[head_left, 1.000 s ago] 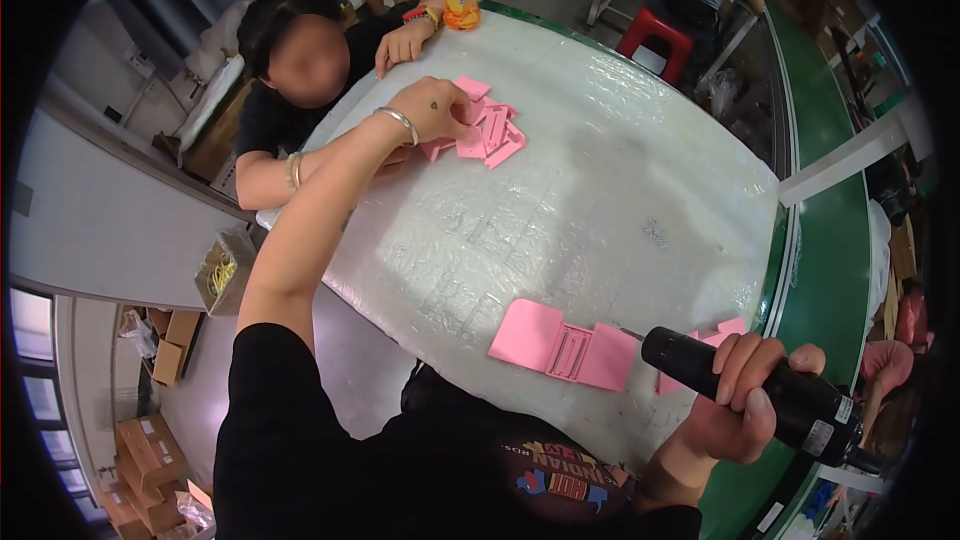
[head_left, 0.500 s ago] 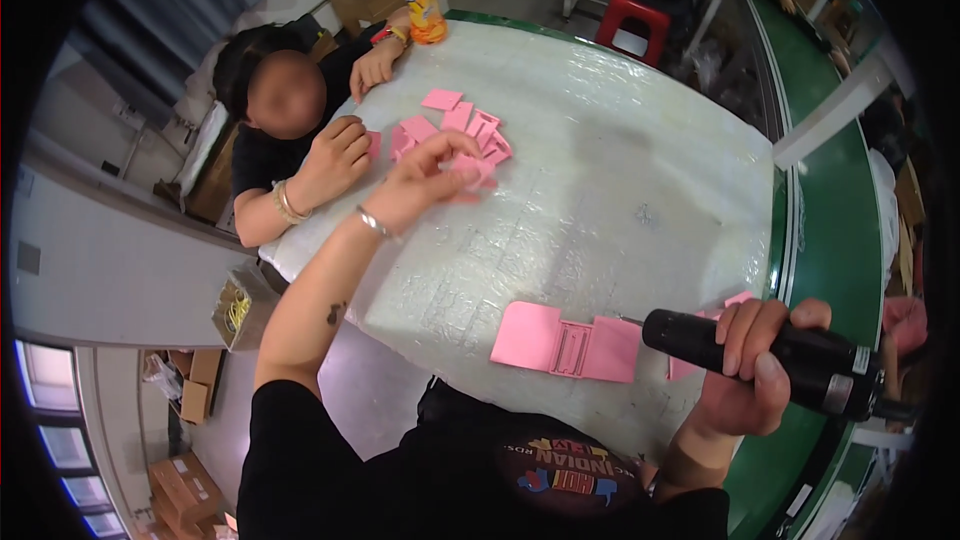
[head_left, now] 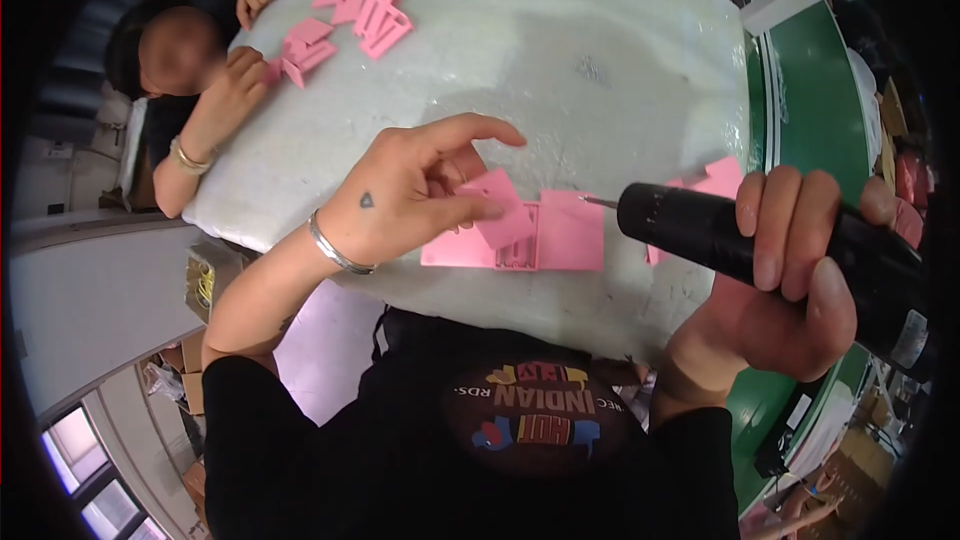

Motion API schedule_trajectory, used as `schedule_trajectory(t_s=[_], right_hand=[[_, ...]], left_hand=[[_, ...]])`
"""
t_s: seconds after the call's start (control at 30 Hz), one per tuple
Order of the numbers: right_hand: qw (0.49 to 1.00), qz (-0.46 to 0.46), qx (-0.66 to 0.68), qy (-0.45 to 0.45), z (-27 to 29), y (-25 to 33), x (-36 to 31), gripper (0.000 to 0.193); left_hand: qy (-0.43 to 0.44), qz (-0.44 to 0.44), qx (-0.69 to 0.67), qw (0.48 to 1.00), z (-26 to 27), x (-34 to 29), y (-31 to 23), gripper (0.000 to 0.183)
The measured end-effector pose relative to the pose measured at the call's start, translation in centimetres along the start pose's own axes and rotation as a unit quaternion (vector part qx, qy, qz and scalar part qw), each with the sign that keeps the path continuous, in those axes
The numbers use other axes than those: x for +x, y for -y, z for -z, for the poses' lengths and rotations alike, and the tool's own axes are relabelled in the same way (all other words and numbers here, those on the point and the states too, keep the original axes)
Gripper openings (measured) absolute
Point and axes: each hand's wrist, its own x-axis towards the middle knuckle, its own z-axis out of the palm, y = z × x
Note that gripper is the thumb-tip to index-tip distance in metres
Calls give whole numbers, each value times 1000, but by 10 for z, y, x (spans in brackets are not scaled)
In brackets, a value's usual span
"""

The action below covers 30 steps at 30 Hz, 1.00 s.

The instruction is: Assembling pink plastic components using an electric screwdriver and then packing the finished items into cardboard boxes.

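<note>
A: How are the hands set?

B: Nearest, the right hand is wrapped round a black power driver, its bit toward the slotted pink panel on the table. The left hand pinches a small pink plate between thumb and fingers, index held out, over the panel's slotted middle; whether plate and panel touch, I cannot tell

A: What would make this step go well?

B: I'd keep the bit clear of the left fingers, turn the plate, askew now, square to the slotted section, and seat it flat before bringing the driver in

A: What differs from half a second ago?

B: The left hand was out beside the loose pink pieces; now it is over the panel, while the driver is still in the right hand. Farther off, a co-worker's hand is by those pieces, as it was then
</note>
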Motion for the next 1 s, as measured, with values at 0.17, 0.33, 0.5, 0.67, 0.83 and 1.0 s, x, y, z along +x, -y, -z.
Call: schedule_trajectory(t_s=[0.17,0.33,0.5,0.67,0.83,1.0], right_hand=[[999,-28,7,17,2,-1,-7,41],[999,-33,17,19,1,0,-13,41],[999,-30,19,31,2,-3,-14,43],[998,-28,20,46,3,-5,-13,44],[998,-40,17,41,-3,-5,-12,42],[998,-63,-6,29,-6,-1,-12,40]], left_hand=[[79,-54,130,987,-23,5,11,26],[50,-126,156,978,-37,7,27,26],[52,-157,168,972,-36,7,27,28],[75,-121,144,979,-32,8,26,27],[74,-129,147,978,-30,8,28,26],[87,-143,147,975,-25,9,32,29]])
